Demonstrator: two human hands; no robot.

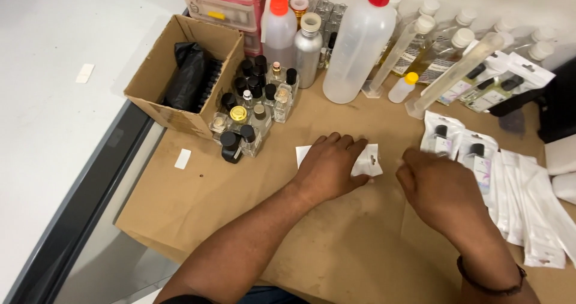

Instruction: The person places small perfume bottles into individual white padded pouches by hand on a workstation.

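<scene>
Pressed flat, the left hand [329, 165] lies palm down on a white pouch [367, 160], fingers spread and holding nothing; the pouch's ends stick out on both sides of the hand, on brown paper [240, 196] covering the table. Just right of it, the right hand [441, 187] is loosely curled, knuckles up; whether it grips anything cannot be told. Beside that hand lie packed pouches [444, 137] with small dark-capped bottles, and a stack of empty pouches [534, 214]. Farther back stand small glass bottles [255, 109], a cardboard box [180, 76], a large squeeze bottle [357, 46] with red cap, and a metal bottle [308, 51].
</scene>
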